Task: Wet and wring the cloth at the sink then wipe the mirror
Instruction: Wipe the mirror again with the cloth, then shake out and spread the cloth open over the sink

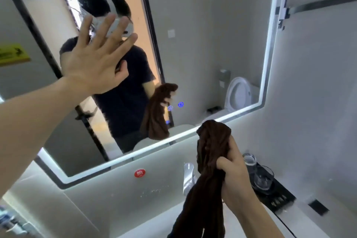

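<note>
A large lit-edge mirror (202,25) fills the wall ahead and reflects a person holding the cloth. My left hand (96,60) is raised with fingers spread, palm toward the glass at the upper left; whether it touches the glass I cannot tell. My right hand (233,172) grips a dark brown cloth (210,160) bunched in its fist, below the mirror's lower edge. The cloth hangs down in a long twisted tail over the sink (154,224). A chrome faucet (188,177) stands just left of the cloth.
A black tray (278,197) with two glasses (258,172) sits on the counter to the right of my right hand. A red round sticker (139,173) is on the wall under the mirror. Two blue touch buttons (175,106) glow on the glass. Shelves hang at the upper right.
</note>
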